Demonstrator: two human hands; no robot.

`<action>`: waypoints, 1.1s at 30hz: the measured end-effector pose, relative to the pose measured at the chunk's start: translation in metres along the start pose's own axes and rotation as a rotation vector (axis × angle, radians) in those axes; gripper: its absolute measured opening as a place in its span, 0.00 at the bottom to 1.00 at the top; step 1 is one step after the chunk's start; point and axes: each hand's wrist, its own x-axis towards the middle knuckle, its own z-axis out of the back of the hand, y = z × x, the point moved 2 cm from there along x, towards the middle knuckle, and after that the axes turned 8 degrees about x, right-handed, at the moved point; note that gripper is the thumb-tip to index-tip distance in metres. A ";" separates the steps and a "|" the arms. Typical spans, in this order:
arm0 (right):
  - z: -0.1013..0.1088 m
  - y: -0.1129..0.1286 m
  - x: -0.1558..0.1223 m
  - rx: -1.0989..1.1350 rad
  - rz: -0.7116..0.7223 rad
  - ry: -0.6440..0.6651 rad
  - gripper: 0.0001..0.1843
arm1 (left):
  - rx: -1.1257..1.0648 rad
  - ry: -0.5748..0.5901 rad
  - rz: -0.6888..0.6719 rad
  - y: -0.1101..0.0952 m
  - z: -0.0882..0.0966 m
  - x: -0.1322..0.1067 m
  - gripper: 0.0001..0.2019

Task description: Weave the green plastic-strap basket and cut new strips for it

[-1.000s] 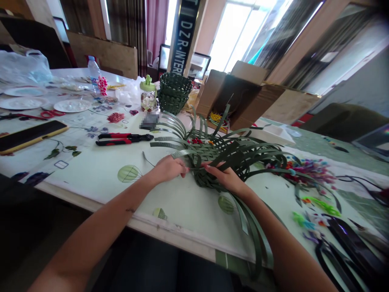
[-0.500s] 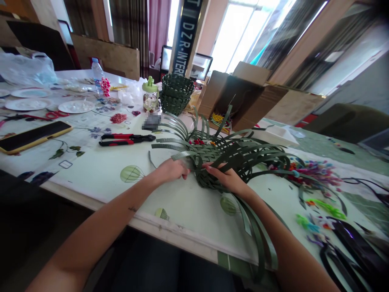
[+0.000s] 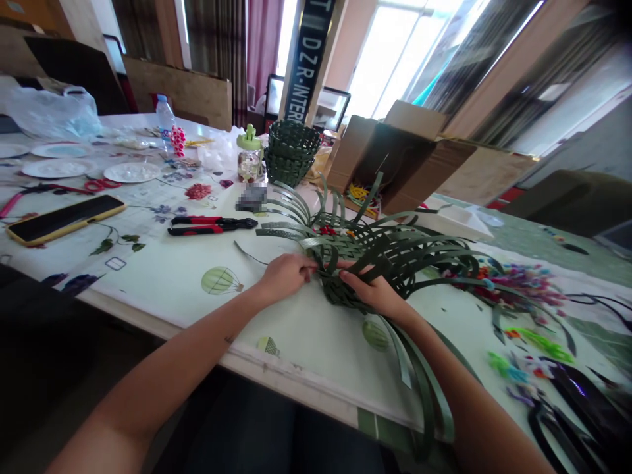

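Note:
A half-woven basket (image 3: pixel 340 250) of dark green flat strips lies on the table in front of me, with many loose strip ends fanning out to both sides. Pinched at its near left edge, the fingers of my left hand (image 3: pixel 286 275) are closed on a green strip; the fingertips are partly hidden. My right hand (image 3: pixel 375 293) grips the basket's near side, thumb on top and the other fingers hidden among the strips. Small red and orange bits (image 3: pixel 330 230) show within the weave. Long strips hang past my right forearm over the table's front edge.
Red-handled pliers (image 3: pixel 212 226) and a phone (image 3: pixel 66 219) lie to the left. Behind stand a finished-looking green woven basket (image 3: pixel 291 155), a green-lidded jar (image 3: pixel 249 155) and an open cardboard box (image 3: pixel 390 161). Colourful fuzzy pieces (image 3: pixel 523 286) and black-handled scissors (image 3: pixel 553 421) lie right.
My left hand has moved slightly right and in against the basket's edge, and a strip by it now lies lower. My right hand keeps its grip. The view has shifted slightly.

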 end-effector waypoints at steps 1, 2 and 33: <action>0.000 0.000 0.000 -0.007 0.011 0.004 0.21 | -0.003 0.010 0.000 0.000 -0.001 0.000 0.16; 0.000 0.000 0.001 -0.012 0.021 0.010 0.21 | -0.012 0.017 0.007 0.000 -0.001 0.000 0.16; -0.004 0.014 0.002 0.032 -0.014 0.058 0.14 | -0.028 -0.048 -0.313 0.009 0.003 0.037 0.10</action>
